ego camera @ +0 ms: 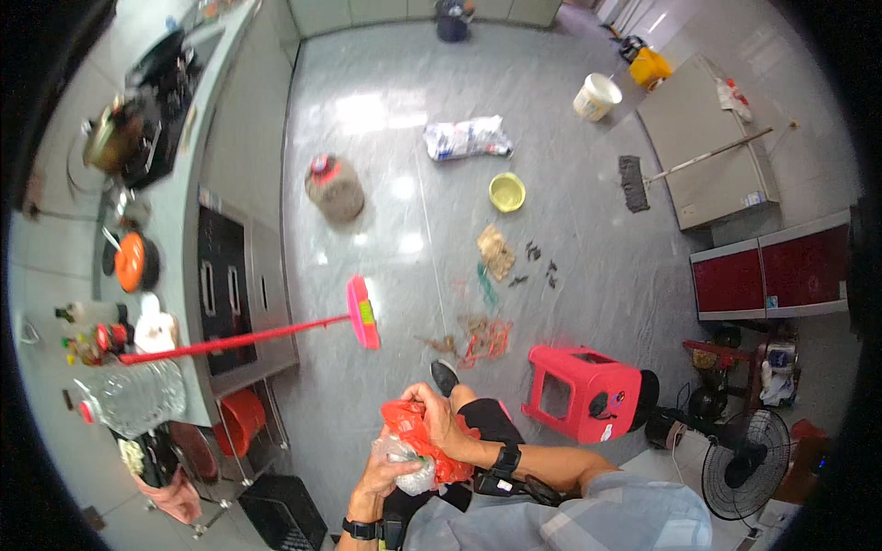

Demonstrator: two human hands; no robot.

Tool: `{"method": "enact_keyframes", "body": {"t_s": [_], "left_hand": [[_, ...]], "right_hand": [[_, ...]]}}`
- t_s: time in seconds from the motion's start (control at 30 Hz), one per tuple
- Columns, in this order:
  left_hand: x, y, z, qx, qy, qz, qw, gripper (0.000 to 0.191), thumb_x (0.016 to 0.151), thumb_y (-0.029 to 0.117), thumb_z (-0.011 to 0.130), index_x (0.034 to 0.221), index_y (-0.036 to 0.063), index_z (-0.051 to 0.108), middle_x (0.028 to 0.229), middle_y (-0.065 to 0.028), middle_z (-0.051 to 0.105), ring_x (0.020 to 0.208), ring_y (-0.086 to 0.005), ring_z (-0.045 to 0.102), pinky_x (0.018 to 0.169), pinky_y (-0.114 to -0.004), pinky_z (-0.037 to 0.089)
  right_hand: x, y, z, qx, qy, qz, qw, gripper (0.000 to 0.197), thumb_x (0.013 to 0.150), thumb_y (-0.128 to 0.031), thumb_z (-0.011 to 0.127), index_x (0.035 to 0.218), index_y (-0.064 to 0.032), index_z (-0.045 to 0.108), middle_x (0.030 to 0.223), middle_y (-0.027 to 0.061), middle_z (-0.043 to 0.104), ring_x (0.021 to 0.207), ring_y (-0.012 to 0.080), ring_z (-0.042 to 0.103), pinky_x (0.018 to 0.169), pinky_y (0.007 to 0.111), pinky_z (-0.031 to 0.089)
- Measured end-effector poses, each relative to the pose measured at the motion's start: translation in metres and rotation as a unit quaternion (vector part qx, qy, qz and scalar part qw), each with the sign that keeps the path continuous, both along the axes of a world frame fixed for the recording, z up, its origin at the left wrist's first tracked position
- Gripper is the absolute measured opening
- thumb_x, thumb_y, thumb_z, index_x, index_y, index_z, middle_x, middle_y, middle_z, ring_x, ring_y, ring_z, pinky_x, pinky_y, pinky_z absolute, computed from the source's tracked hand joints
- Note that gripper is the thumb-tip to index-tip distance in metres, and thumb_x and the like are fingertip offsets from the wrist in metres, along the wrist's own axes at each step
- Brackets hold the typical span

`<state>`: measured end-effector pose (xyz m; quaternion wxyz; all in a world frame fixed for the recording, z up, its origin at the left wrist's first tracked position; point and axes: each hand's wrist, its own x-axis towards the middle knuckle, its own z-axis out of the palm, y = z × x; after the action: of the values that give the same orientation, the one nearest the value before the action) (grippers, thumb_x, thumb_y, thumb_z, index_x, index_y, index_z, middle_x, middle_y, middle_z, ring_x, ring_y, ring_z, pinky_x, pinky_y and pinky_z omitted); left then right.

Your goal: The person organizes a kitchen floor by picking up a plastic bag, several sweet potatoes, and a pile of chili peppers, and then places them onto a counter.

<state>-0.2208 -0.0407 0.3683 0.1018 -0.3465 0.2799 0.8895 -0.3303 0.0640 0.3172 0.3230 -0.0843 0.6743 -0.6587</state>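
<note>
My left hand (380,472) grips a clear, crumpled plastic bag (415,480), its contents too blurred to tell. Against it, my right hand (441,421) holds a thin red plastic bag (406,420), whose folds spill out below the hand too. The two bags touch each other above my lap. Black straps circle both wrists. On the floor in front of my foot lie a tangle of red netting (486,339), green netting (487,286), a tan crumpled piece (496,251) and several small dark pieces (532,251).
A pink stool (586,392) stands to the right, near a fan (744,465). At left, a red-handled broom (363,312) leans across the counter (186,275). Farther out are a yellow-green bowl (507,193), a white package (468,138), a large jug (335,193) and a white bucket (597,97).
</note>
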Motion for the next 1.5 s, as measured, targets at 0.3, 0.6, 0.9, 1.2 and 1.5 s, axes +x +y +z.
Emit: {"method": "enact_keyframes", "body": {"t_s": [0.3, 0.6, 0.9, 1.2, 1.5], "left_hand": [[-0.138, 0.013, 0.104, -0.04, 0.129, -0.178, 0.975, 0.094, 0.063, -0.001, 0.082, 0.139, 0.011, 0.029, 0.12, -0.0047, 0.049, 0.114, -0.0183, 0.051, 0.095, -0.036, 0.046], [-0.22, -0.026, 0.083, -0.027, 0.046, -0.067, 0.996, 0.035, 0.07, -0.005, 0.073, 0.101, 0.0042, 0.059, 0.083, -0.0065, 0.064, 0.073, -0.0205, 0.067, 0.065, -0.036, 0.057], [-0.385, -0.177, 0.056, 0.109, 0.113, 0.197, 0.968, 0.032, 0.084, 0.015, 0.054, 0.113, 0.0006, 0.055, 0.108, -0.0143, 0.062, 0.108, -0.0288, 0.059, 0.099, -0.046, 0.045], [-0.531, -0.245, 0.03, -0.651, 0.213, -0.013, 0.728, 0.027, 0.069, 0.007, 0.073, 0.094, 0.0038, 0.061, 0.095, -0.0114, 0.067, 0.083, -0.0275, 0.065, 0.076, -0.039, 0.053], [-0.672, -0.352, 0.056, -0.803, 0.325, -0.146, 0.478, 0.026, 0.057, 0.028, 0.069, 0.075, 0.0144, 0.058, 0.083, -0.0068, 0.056, 0.08, -0.0287, 0.057, 0.073, -0.043, 0.047]], "right_hand": [[-0.125, 0.046, 0.117, 0.066, 0.448, 0.007, 0.891, 0.017, 0.076, -0.014, 0.063, 0.087, -0.0035, 0.057, 0.08, 0.0111, 0.057, 0.076, 0.0304, 0.056, 0.066, 0.038, 0.044], [-0.2, 0.0, 0.121, 0.022, 0.123, 0.022, 0.992, 0.02, 0.09, -0.013, 0.056, 0.101, 0.0008, 0.064, 0.091, 0.0095, 0.069, 0.086, 0.0139, 0.063, 0.076, 0.031, 0.051], [-0.341, -0.119, 0.071, -0.254, -0.291, 0.086, 0.918, 0.056, 0.098, -0.028, 0.054, 0.144, 0.0003, 0.035, 0.137, 0.01, 0.05, 0.127, 0.0178, 0.046, 0.108, 0.034, 0.035], [-0.467, -0.229, 0.054, -0.216, -0.419, -0.153, 0.869, 0.037, 0.099, -0.019, 0.045, 0.132, -0.0026, 0.049, 0.125, 0.0062, 0.059, 0.114, 0.0186, 0.056, 0.101, 0.035, 0.044], [-0.618, -0.301, 0.105, -0.324, -0.538, -0.073, 0.775, 0.055, 0.099, -0.05, 0.043, 0.133, -0.008, 0.049, 0.128, 0.0094, 0.058, 0.115, 0.0259, 0.056, 0.1, 0.046, 0.043]]}}
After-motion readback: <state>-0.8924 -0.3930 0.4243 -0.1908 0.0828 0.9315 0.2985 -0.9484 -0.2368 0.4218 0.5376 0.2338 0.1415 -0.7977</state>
